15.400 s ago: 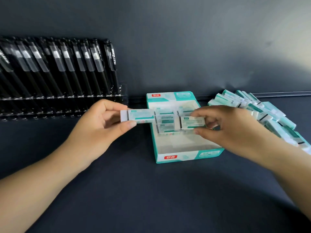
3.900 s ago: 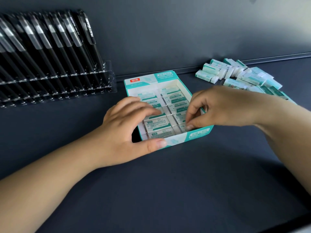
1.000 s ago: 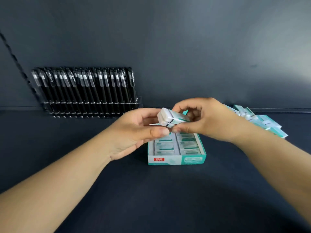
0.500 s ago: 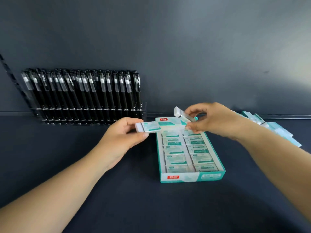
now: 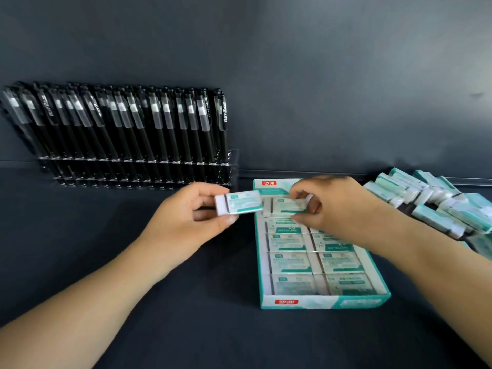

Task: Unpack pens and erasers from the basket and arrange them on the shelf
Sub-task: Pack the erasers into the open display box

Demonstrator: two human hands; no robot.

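Pinching one eraser (image 5: 241,202) at frame centre, the left hand (image 5: 186,222) holds it beside the teal box (image 5: 319,302). The right hand (image 5: 338,206) grips another eraser (image 5: 286,206) over the box's far end. Loose erasers (image 5: 431,203) pile at right; black pens (image 5: 119,129) stand upper left.

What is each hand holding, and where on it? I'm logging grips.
Left hand pinches an eraser by its white left end. Right hand grips another eraser by its right end, over the box.

An eraser box (image 5: 323,300) sits mid-shelf, a pen rack (image 5: 138,169) behind to its left, loose erasers (image 5: 431,206) piled to its right.
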